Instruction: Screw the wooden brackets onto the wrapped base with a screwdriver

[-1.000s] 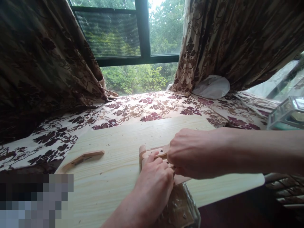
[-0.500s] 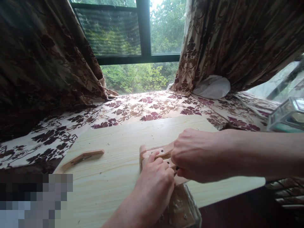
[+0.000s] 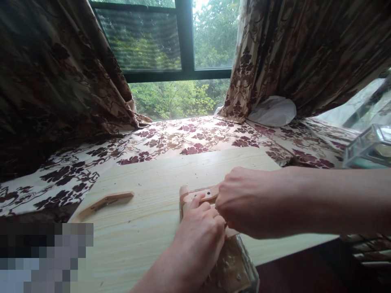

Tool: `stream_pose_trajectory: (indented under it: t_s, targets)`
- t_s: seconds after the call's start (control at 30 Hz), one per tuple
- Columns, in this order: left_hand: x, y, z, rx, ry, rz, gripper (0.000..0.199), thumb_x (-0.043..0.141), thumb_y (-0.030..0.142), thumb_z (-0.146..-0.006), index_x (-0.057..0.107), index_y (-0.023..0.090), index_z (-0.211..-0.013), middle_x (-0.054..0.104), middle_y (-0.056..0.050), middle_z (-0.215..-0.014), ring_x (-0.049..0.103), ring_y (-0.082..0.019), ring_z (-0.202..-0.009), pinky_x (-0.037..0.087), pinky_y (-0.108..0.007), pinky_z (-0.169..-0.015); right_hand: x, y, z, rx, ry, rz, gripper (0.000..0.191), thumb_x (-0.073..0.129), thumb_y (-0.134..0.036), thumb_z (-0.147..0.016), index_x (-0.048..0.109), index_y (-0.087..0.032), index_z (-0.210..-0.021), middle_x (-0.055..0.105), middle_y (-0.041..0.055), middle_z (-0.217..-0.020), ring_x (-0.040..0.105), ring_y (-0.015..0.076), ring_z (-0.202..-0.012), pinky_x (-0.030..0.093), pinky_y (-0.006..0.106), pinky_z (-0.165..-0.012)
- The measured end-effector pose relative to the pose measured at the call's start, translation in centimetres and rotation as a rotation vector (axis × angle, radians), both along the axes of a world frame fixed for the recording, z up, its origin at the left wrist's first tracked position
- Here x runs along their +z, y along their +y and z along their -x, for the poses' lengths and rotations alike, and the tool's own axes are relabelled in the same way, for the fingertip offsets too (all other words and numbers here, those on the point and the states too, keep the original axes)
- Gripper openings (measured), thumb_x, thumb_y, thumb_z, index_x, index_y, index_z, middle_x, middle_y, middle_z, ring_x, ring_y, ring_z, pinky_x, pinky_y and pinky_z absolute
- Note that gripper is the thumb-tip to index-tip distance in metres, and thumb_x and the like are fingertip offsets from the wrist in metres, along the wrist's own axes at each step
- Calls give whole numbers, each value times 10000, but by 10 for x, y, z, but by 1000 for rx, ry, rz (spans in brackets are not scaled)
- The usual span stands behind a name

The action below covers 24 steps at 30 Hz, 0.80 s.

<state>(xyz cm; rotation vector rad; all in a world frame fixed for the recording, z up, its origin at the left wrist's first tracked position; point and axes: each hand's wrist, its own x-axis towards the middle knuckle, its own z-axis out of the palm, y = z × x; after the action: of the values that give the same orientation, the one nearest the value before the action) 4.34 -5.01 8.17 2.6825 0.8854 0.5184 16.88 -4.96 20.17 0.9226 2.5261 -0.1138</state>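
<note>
A pale wooden piece with dark holes lies on top of a block wrapped in clear film or tape, at the near middle of a light wooden board. My left hand presses on the wooden piece, its fingers bent around the near side. Against it from the right comes my right hand, closed in a fist over the right part of the piece. What its fingers pinch is hidden. A curved wooden strip rests on the board at the left.
Patterned cloth spreads behind the board up to the window. Curtains hang on both sides. A white bag lies at the right back, and a clear box stands at the far right. Small dark crumbs dot the board.
My right hand has shifted slightly left and down, nearer to my left hand, and covers more of the wooden piece. My left hand has stayed in place.
</note>
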Motion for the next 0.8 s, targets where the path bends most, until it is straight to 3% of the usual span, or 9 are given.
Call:
stream_pose_trajectory:
  t_s: [0.2, 0.4, 0.63, 0.8]
  targets:
    - [3, -1, 0, 52, -1, 18, 179, 475, 159, -842, 562, 216, -697, 662, 9, -811, 561, -164, -789, 384, -385, -903, 4, -4, 1, -62, 49, -21, 165, 574, -83, -742, 622, -158, -604, 559, 5, -563, 411, 96, -441, 266, 268, -441]
    - [1, -2, 1, 72, -45, -5, 206, 391, 167, -880, 590, 214, -901, 666, 8, -802, 568, -163, -767, 371, -381, -937, -2, -5, 4, -78, 46, 3, 226, 506, -91, -809, 654, -162, -654, 604, 31, -601, 482, 121, -512, 317, 269, -491]
    - [6, -1, -3, 13, 73, 19, 198, 508, 176, -834, 593, 228, -663, 665, 9, -778, 573, -182, -810, 370, -382, -878, 1, 0, -2, -48, 5, -13, 82, 591, -166, -770, 673, -163, -764, 623, 17, -647, 451, 114, -484, 253, 285, -458]
    - [3, -1, -1, 47, -35, -42, 193, 410, 177, -904, 582, 224, -831, 659, 21, -809, 548, -142, -745, 335, -362, -949, 6, -5, 4, -88, -11, -7, 207, 529, -83, -784, 638, -177, -636, 593, 21, -579, 442, 110, -481, 277, 279, -482]
